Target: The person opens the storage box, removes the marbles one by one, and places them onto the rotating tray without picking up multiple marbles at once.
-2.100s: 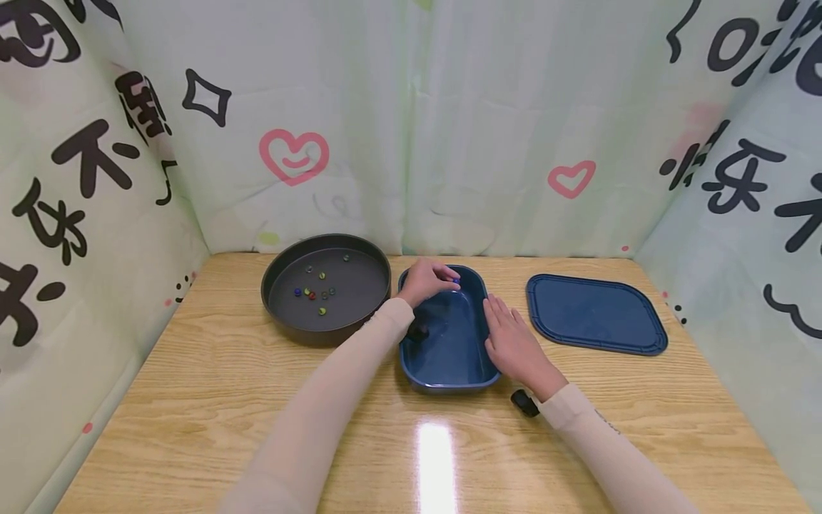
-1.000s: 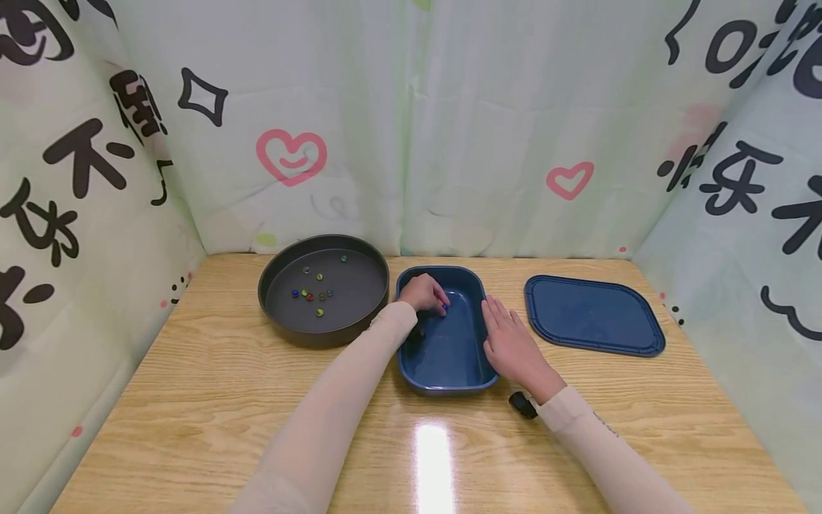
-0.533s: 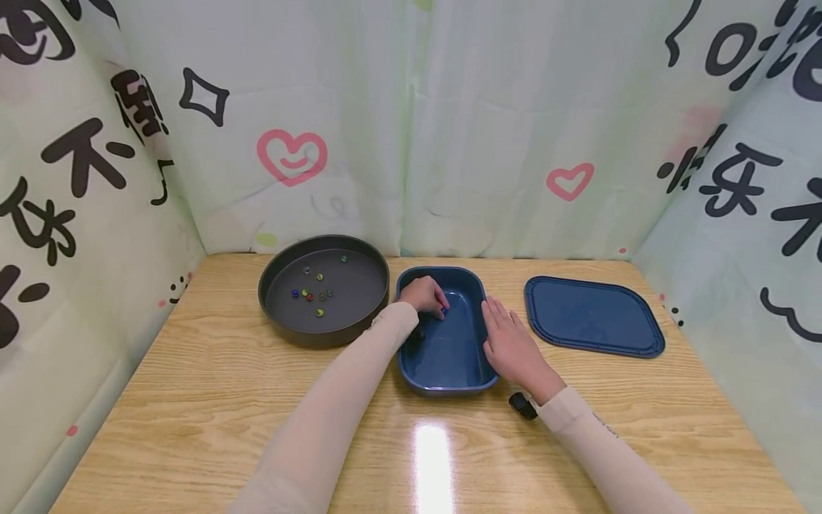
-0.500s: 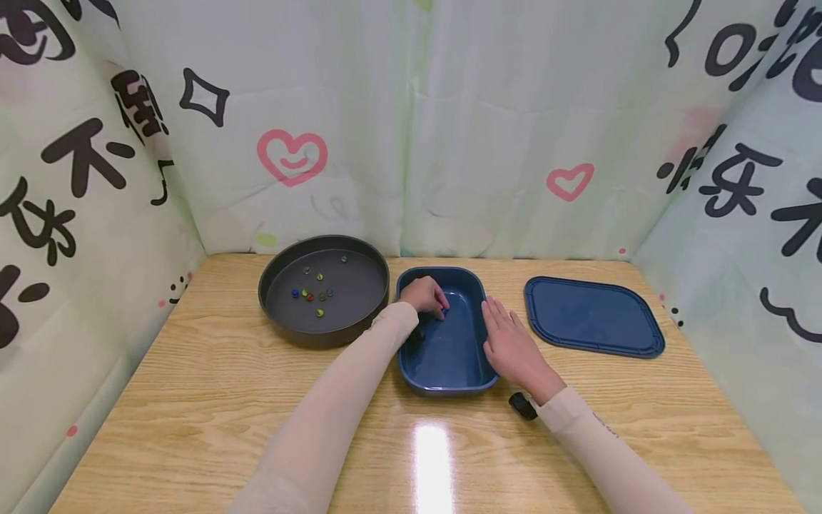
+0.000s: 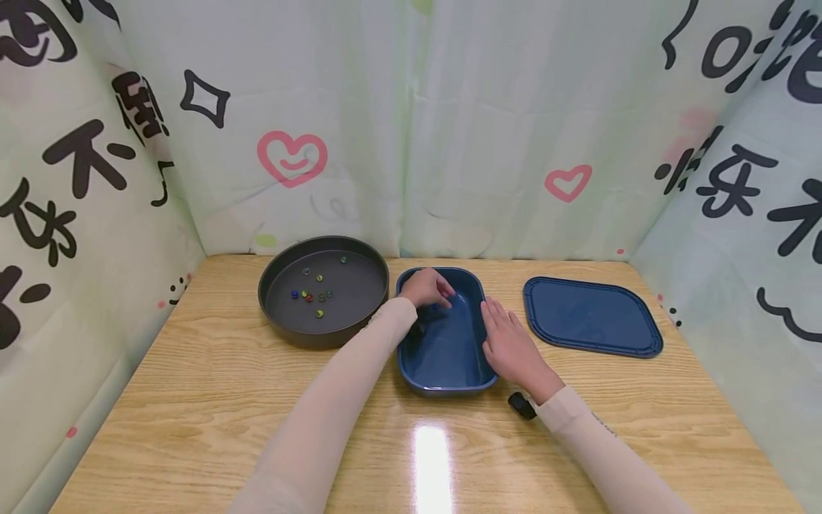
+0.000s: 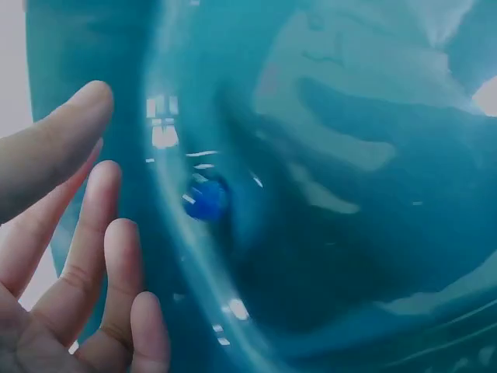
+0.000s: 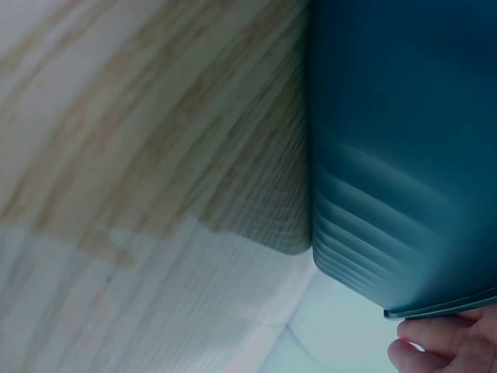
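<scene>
A deep blue rectangular container [image 5: 449, 357] stands in the middle of the table. My left hand [image 5: 429, 288] is inside its far half, with the fingers loose and nothing between them. Just off those fingertips, in the left wrist view, a blue marble [image 6: 206, 199] lies on the container floor near the curved edge. My right hand [image 5: 514, 348] rests with straight fingers along the container's right rim; its fingertips [image 7: 435, 334] show at the rim in the right wrist view. To the left, a round dark pan [image 5: 324, 338] holds several marbles [image 5: 320, 313] of mixed colours.
A blue lid [image 5: 594, 318] lies flat on the wooden table [image 5: 225, 414], right of the container. The black wrist camera [image 5: 522, 405] shows by my right wrist. Printed curtains [image 5: 411, 143] close off the back and both sides.
My left hand first lowered the blue marble into the container, then let it go and lifted slightly, fingers spreading. The marble now lies on the container floor. My right hand has stayed put.
</scene>
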`<state>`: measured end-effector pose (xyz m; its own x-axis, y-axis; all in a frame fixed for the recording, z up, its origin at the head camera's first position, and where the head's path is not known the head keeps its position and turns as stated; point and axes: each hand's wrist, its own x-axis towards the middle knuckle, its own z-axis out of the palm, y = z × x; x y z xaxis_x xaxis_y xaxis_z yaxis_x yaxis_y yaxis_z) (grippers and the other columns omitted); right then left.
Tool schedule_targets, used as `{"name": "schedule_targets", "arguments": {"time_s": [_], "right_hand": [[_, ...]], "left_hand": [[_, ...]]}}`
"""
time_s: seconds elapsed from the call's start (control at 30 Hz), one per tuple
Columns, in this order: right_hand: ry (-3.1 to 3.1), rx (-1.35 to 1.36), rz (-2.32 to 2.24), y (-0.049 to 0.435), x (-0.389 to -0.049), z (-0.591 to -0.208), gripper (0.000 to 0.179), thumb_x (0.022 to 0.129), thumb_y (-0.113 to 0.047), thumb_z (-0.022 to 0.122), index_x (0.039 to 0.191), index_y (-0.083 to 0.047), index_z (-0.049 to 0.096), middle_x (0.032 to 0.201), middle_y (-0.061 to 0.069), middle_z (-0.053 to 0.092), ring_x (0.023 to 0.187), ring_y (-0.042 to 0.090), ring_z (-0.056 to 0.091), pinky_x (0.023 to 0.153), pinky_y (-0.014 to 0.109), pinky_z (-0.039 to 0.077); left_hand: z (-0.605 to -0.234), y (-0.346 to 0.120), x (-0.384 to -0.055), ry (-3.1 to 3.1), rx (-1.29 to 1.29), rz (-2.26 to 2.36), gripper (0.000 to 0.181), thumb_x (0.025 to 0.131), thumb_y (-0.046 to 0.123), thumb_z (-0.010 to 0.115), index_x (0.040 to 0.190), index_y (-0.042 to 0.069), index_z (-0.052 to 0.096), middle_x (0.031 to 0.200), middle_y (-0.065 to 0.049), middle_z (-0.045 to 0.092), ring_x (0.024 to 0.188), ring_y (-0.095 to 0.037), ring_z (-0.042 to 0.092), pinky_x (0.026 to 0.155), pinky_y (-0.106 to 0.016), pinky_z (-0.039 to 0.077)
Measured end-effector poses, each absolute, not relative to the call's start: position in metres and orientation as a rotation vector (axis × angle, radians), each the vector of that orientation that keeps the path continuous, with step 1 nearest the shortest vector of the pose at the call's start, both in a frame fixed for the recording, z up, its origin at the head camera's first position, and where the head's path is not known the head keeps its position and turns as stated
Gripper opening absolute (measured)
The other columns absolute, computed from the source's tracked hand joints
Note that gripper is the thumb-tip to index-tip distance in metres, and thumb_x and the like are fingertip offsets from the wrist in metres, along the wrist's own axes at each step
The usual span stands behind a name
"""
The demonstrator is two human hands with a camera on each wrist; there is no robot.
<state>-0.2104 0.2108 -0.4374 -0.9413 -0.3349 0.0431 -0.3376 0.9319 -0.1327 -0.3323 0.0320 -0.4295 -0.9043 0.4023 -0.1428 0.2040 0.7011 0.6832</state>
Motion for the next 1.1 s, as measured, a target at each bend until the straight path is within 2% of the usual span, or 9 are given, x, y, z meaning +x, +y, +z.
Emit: {"name": "schedule_targets", "arguments": {"time_s": [0.43, 0.77, 1.1], "right_hand": [[-3.072, 0.529, 0.215, 0.211, -0.211, -0.435, 0.059, 0.093, -0.011, 0.042, 0.145, 0.009, 0.023, 0.153, 0.025, 0.022, 0.142, 0.038, 0.023, 0.113, 0.054, 0.022], [-3.047, 0.543, 0.227, 0.212, -0.210, -0.438, 0.058, 0.092, -0.010, 0.042, 0.144, 0.010, 0.024, 0.152, 0.027, 0.023, 0.141, 0.039, 0.025, 0.112, 0.055, 0.024], [-3.026, 0.540, 0.214, 0.211, -0.209, -0.439, 0.058, 0.091, -0.008, 0.044, 0.143, 0.011, 0.027, 0.151, 0.027, 0.026, 0.140, 0.039, 0.027, 0.111, 0.054, 0.025]], "left_hand": [[-0.395, 0.020, -0.325, 2.579, 0.591, 1.292, 0.025, 0.083, 0.016, 0.072, 0.107, 0.010, 0.072, 0.106, -0.007, 0.072, 0.101, -0.020, 0.064, 0.093, -0.029, 0.049], [-0.375, 0.004, -0.312, 2.517, 0.661, 1.456, 0.025, 0.084, 0.016, 0.071, 0.107, 0.005, 0.072, 0.106, -0.010, 0.071, 0.092, -0.021, 0.065, 0.081, -0.026, 0.051], [-0.352, -0.019, -0.296, 2.530, 0.642, 1.446, 0.024, 0.085, 0.020, 0.069, 0.108, 0.011, 0.072, 0.104, -0.006, 0.072, 0.088, -0.019, 0.064, 0.079, -0.029, 0.052]]}}
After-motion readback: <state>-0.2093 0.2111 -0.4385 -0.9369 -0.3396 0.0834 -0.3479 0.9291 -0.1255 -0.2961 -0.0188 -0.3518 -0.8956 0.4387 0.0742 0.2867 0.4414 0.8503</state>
